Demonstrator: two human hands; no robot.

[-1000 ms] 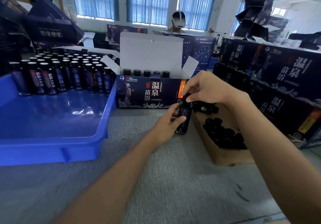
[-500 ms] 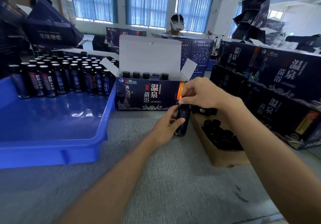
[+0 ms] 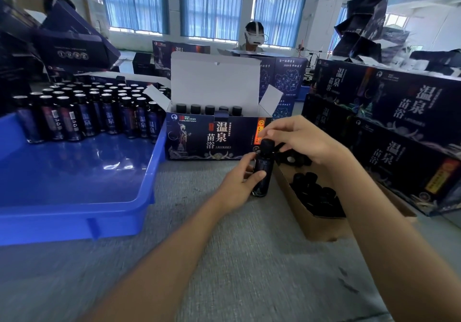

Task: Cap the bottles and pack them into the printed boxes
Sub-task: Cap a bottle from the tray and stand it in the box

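On the grey worktop (image 3: 224, 259), a blue tray (image 3: 62, 219) fills the left of the frame, with many silver-topped bottles (image 3: 84, 119) crowded at its far end. At the right stand stacked printed boxes (image 3: 399, 127). In the centre an open box (image 3: 214, 137) holds a row of capped bottles (image 3: 209, 109). A brown carton (image 3: 316, 224) of black caps (image 3: 316, 197) lies at centre right. Between box and carton one bottle (image 3: 262, 172) is upright. The left hand (image 3: 237, 184) has its fingers clamped around the body, and the right hand (image 3: 299, 139) has its fingers bent together on the cap (image 3: 267, 144).
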